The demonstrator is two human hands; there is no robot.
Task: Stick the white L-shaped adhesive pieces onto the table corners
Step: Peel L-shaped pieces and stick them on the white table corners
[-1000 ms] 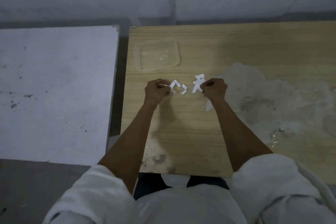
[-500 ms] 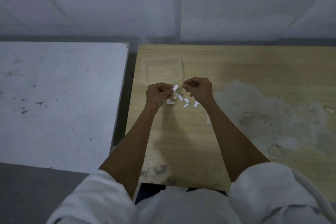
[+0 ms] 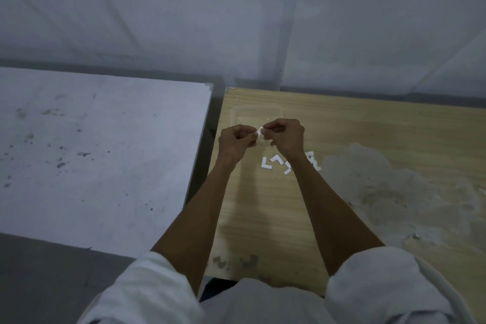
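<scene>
Both my hands are raised above the wooden table [image 3: 263,213], close together. My left hand [image 3: 236,143] and my right hand [image 3: 285,137] pinch one small white adhesive piece [image 3: 260,131] between their fingertips. Several more white L-shaped pieces [image 3: 274,163] lie loose on the wood just below my hands, some partly hidden by my right wrist. The table's far left corner [image 3: 229,90] is in view beyond my hands.
A clear plastic lid or tray [image 3: 256,114] lies flat near the far left corner. A grey stained table [image 3: 100,155] stands to the left across a narrow gap. A pale rough patch [image 3: 389,192] covers the wood at right. White sheeting hangs behind.
My right hand came over to my left and both lifted away from the loose pieces, now holding one piece together. The view has tilted up, showing more wall.
</scene>
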